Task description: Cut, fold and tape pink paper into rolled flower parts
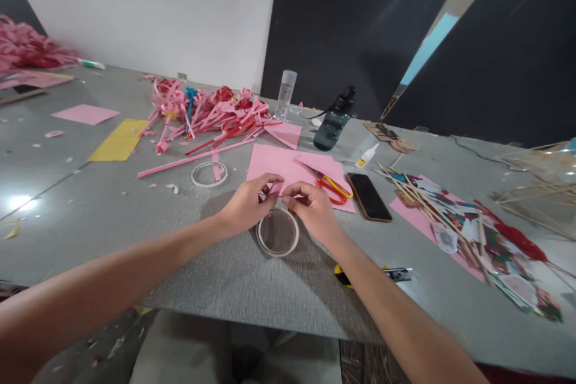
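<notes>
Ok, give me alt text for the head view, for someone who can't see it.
Left hand and right hand meet fingertip to fingertip above a tape roll on a grey table. Behind lie pink paper, scissors, a phone and a pile of paper strips.

text: none legible — glue bottle [366,155] label blurred | phone [368,196] screen dark — no signs

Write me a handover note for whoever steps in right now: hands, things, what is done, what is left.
Left hand and right hand: fingers pinched together over the tape roll on the grey table; whether tape is between them is too small to tell.
Nearby: pink paper sheets, red scissors, a second tape roll, phone.
Done: a pile of pink and red paper pieces lies behind.
Left: flat pink sheets, uncut.
</notes>
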`<state>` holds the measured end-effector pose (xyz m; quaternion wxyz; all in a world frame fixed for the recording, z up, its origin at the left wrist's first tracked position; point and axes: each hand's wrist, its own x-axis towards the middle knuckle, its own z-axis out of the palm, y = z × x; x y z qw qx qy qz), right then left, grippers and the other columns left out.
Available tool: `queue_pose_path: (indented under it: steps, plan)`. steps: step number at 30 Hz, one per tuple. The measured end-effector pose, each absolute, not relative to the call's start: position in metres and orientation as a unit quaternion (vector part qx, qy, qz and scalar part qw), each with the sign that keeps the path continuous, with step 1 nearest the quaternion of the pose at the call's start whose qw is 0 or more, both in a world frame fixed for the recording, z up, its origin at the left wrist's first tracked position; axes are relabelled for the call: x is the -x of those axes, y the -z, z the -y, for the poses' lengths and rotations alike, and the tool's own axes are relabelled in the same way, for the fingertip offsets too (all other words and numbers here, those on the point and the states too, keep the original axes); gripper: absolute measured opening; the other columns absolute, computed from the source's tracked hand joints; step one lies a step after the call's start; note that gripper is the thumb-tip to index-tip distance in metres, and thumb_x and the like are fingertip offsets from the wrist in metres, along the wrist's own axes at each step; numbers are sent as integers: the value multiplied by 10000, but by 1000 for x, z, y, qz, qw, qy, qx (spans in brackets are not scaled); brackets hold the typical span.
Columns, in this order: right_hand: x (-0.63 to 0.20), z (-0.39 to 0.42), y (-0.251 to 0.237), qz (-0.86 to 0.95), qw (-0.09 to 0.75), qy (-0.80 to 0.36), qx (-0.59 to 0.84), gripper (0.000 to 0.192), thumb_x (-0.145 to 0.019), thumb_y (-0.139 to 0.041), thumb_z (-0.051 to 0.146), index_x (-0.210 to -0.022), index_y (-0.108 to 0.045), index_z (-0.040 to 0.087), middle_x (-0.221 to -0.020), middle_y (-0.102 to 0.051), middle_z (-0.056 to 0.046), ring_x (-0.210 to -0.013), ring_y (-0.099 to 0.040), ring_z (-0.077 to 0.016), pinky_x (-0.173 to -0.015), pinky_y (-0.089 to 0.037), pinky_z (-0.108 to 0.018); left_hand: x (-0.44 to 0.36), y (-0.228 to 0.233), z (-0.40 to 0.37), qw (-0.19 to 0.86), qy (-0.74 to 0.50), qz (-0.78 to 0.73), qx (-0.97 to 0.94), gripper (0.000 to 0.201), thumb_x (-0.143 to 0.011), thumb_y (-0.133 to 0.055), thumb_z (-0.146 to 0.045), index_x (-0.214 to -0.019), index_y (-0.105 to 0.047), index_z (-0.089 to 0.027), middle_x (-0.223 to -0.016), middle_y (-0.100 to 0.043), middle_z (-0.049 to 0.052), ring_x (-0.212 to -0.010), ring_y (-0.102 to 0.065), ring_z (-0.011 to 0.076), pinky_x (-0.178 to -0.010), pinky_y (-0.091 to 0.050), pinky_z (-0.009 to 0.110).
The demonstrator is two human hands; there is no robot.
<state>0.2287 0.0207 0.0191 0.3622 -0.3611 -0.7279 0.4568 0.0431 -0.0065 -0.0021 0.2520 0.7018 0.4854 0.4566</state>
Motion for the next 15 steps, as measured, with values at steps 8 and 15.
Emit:
queue_pose_path:
  steps: [8,15]
  plan:
    - [-228,-22,-17,693,397,-466,380,120,-866,-662,319,-915,-676,210,-894,-672,-23,-660,-605,-134,-587,-497,-268,-44,4,8,258,-440,-456,-729,402,-922,-446,-76,-1283,-567,-204,-1195,-698,59,-1055,-665,181,-925,-500,320]
    - [-227,-21,-16,684,411,-448,403,134,-862,-654,329,-898,-678,202,-886,-680,-38,-697,-618,-151,-609,-537,-282,-47,5,12,235,-420,-446,-755,379,-970,-390,-101,-1314,-507,-210,-1228,-672,76,-1067,-652,187,-918,-491,326]
